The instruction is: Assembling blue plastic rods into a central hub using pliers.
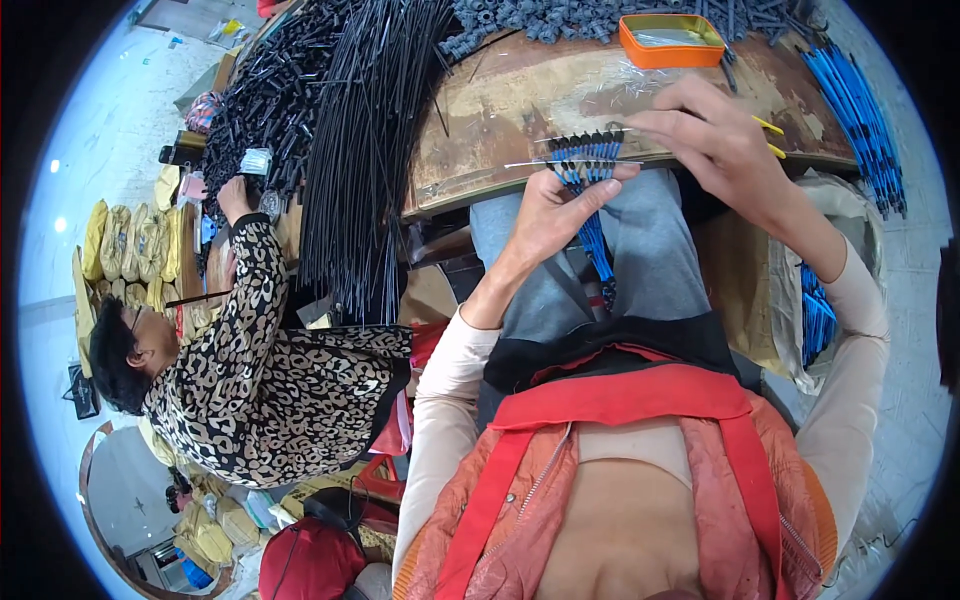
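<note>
My left hand [563,213] is closed around a fanned bunch of slim blue rods with black ends [597,245], held above my lap at the table's front edge. A thin metal rod [530,163] lies crosswise over the bunch by my left fingers. Closer to the black tips, a second thin metal wire [556,138] runs across toward my right hand [712,137]. The right thumb and fingers are pinched together at that wire's end, slightly smeared by motion. Its far part is hidden among the tips.
On the worn wooden table [490,120] stand an orange box [672,58] and scattered small pins [625,90]. Long black rods [365,150] overhang its left side. Blue rods [860,120] lie right, above an open sack [830,200]. A co-worker [250,370] sits at left.
</note>
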Demonstrator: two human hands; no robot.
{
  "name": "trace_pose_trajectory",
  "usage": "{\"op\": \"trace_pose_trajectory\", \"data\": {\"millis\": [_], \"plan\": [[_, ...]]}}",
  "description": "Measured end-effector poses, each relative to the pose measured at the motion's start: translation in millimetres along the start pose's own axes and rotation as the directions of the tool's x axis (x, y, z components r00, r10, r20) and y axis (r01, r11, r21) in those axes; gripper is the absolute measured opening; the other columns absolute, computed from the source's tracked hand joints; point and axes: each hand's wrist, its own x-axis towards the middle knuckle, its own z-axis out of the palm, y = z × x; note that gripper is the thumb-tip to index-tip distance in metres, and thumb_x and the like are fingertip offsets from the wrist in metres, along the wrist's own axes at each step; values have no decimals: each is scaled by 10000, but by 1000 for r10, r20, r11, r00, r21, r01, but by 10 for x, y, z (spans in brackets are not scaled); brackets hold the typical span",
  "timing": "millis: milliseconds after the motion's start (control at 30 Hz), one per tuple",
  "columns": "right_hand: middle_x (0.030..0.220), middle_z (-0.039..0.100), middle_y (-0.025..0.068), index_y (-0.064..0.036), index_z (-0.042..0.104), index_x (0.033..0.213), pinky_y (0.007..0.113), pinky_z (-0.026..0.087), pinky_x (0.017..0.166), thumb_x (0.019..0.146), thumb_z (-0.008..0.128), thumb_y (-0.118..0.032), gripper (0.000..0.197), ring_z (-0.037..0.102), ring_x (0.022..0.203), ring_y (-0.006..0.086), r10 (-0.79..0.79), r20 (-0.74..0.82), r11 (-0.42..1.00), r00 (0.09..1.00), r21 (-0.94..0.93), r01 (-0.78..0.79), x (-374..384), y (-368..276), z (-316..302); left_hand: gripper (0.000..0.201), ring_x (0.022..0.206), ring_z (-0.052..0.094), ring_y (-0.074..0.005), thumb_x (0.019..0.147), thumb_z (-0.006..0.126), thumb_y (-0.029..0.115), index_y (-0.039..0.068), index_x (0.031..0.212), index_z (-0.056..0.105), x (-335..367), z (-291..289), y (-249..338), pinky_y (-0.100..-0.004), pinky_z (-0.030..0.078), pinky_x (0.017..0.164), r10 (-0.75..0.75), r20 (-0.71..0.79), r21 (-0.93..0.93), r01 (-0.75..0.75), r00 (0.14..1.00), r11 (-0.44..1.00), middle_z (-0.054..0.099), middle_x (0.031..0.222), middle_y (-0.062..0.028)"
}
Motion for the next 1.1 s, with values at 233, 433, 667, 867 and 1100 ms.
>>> {"op": "trace_pose_trajectory", "data": {"millis": [233,433,667,867,1100], "plan": [[958,603,83,-57,649,1198,315,464,757,987,508,-219,301,572,863,216,122,-127,987,984,116,-107,222,154,90,196,940,612,-79,929,639,66,19,1111,695,-127,195,406,-249,489,844,21,-112,45,-16,993,999,708,1045,-32],[1336,555,179,-44,374,1447,420,427,1054,961,288,-658,788,566,1202,301,475,410,-131,779,908,-398,7,208,1062,231,882,675,-142,934,629,83,-4,1147,638,84,402,1428,-257,548,778,122,-162,17,-121,979,993,704,963,-94],[1325,554,204,10,305,1466,393,377,1101,993,92,-607,806,547,1238,275,155,487,-309,859,850,-426,-280,-439,1119,315,979,667,-235,965,558,142,-3,1244,545,238,95,1427,-356,560,852,92,-222,-51,-106,971,993,664,1087,-172],[1337,547,151,17,382,1421,381,348,1112,999,97,-604,804,492,1280,234,255,463,-11,849,879,-476,-569,-615,1221,179,971,683,-196,860,656,15,6,1034,694,-544,348,1214,-305,548,847,230,-66,182,-214,971,960,711,1045,-143],[1256,606,159,60,586,1178,378,365,1074,1012,110,-584,818,536,1218,252,278,502,65,819,841,-537,-618,-662,1355,138,918,706,-262,798,738,30,-2,921,685,-707,183,893,-367,558,820,179,-152,67,-170,972,983,718,893,-158]]}}
